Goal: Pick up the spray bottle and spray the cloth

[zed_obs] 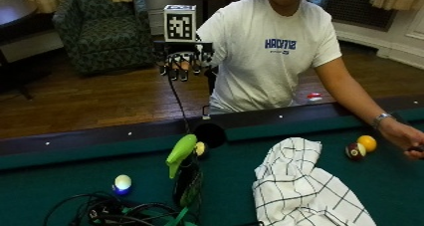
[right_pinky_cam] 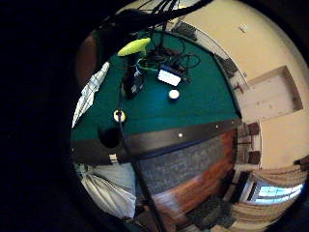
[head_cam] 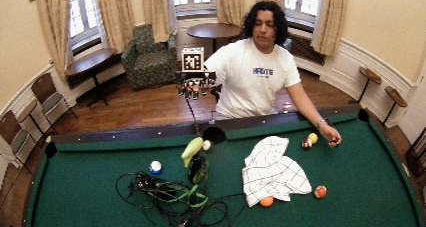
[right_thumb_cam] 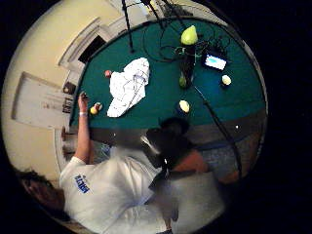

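Hanging hand: gloved right hand, upper middle of frame, fingers loose, pointing down, holding nothing.
Bottle: spray bottle upright on table, lower middle, below the hand, well apart.
Cloth: cloth lower right, beside bottle.

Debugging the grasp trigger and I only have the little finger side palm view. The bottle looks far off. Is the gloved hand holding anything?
Observer: No. The gloved right hand is raised at chest height on the person's side of the rail, fingers hanging down, holding nothing.
Operator: The cloth is cut off at my edge. How does it lie?
Observer: The cloth lies crumpled on the felt beside the spray bottle, with bare felt between them.
Operator: And the other hand?
Observer: The bare hand rests on the table beyond the cloth, next to a yellow ball and a striped ball, well away from the bottle.
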